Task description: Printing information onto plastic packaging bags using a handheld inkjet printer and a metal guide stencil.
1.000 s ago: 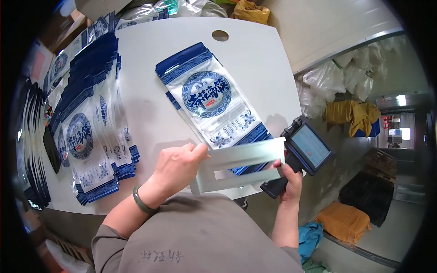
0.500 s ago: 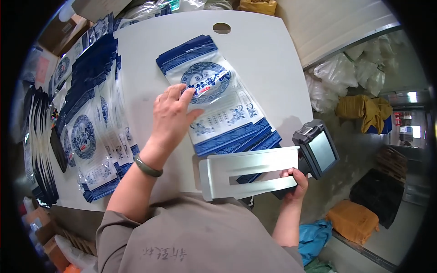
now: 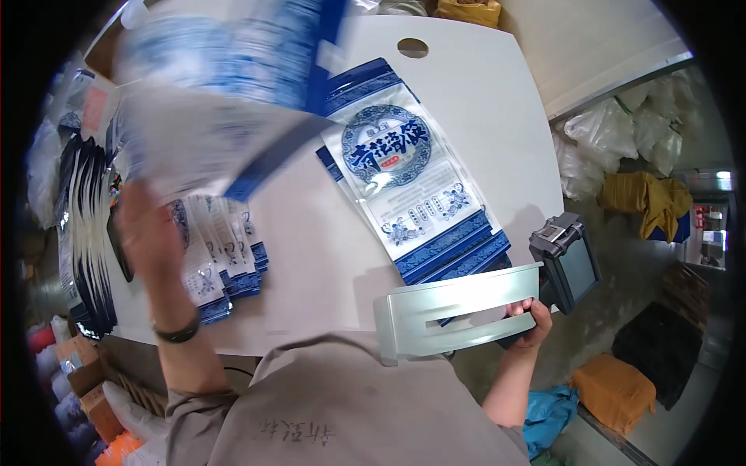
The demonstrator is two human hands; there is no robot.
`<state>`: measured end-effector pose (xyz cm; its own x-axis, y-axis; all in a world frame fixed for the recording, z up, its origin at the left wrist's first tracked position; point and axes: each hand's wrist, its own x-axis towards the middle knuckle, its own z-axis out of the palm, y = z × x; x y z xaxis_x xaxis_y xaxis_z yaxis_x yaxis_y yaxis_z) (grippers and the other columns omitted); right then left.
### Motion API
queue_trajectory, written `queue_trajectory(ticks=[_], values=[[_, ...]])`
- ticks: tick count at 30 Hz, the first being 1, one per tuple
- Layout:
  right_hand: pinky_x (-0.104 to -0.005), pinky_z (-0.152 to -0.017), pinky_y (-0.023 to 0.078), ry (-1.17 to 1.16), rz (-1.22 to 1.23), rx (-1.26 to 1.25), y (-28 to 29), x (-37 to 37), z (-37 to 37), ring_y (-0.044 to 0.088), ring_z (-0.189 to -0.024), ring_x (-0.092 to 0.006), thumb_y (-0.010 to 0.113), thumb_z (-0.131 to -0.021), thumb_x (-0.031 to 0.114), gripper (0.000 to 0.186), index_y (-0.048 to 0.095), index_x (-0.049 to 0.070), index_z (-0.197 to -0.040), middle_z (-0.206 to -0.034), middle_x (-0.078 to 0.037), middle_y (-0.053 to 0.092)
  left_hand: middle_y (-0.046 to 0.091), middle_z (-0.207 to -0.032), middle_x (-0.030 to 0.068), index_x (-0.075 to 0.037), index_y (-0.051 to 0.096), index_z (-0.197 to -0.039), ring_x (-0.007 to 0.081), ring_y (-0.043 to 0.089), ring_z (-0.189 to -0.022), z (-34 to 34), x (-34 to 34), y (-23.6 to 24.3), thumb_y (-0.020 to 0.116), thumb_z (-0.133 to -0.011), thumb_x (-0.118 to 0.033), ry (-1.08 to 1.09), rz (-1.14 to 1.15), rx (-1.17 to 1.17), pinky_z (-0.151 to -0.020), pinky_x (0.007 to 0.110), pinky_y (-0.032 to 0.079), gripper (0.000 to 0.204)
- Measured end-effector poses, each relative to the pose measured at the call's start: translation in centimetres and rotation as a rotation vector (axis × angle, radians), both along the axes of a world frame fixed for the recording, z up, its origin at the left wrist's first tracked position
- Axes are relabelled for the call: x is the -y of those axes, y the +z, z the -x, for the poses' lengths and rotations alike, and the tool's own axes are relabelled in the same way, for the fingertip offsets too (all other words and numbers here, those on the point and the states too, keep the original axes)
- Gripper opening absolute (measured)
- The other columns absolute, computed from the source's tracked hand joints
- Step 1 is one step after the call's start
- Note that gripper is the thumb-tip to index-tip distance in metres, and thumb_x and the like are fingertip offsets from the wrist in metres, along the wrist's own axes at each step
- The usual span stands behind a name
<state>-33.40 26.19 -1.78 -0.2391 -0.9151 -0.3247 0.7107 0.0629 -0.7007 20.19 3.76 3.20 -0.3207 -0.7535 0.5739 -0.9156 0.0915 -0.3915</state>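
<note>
My left hand (image 3: 149,233) is at the left, smeared by motion, at the edge of a blue-and-white plastic bag (image 3: 233,101) that is lifted above the table and also blurred. The hand appears closed on the bag, though its fingers do not show clearly. My right hand (image 3: 532,322) grips a handheld inkjet printer (image 3: 571,256) with a dark screen and a flat silver metal plate (image 3: 458,299). The plate reaches over the near end of a fanned pile of matching bags (image 3: 412,186). More such bags (image 3: 221,248) lie overlapped on the left.
Beneath these things is a white table (image 3: 311,287) with an oval hole (image 3: 413,48) near its far edge. A row of dark-edged bags (image 3: 89,233) stands at the far left. Clear plastic sacks (image 3: 598,128) and an orange bundle (image 3: 614,392) are on the right.
My left hand has left the middle pile and swung left, with a bag now up in the air beside it. My right hand still holds the printer over the pile's near end.
</note>
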Motion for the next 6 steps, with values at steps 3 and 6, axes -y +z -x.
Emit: queue_trajectory(ticks=[3, 6], values=[[-0.028, -0.066, 0.038, 0.071, -0.088, 0.066, 0.5, 0.2, -0.2, 0.052, -0.07, -0.0154, 0.057, -0.082, 0.019, 0.014, 0.056, 0.005, -0.084, -0.076, -0.004, 0.057, 0.064, -0.098, 0.0142, 0.005, 0.062, -0.104, 0.0281, 0.062, -0.095, -5.2, -2.5, 5.4, 0.059, -0.085, -0.005, -0.358, -0.009, -1.386, -0.089, 0.039, 0.048, 0.022], [-0.0362, -0.103, 0.042, 0.25, 0.101, 0.293, -1.0, 0.8, 0.0, 0.063, -0.093, -0.0187, 0.058, -0.084, 0.025, 0.02, 0.058, 0.007, -0.091, -0.092, -0.008, 0.066, 0.058, -0.114, 0.0155, -0.001, 0.056, -0.116, 0.0221, 0.053, -0.111, -19.9, -7.3, 4.8, 0.055, -0.091, -0.011, 0.199, -0.135, -0.992, -0.103, 0.036, 0.036, 0.027]])
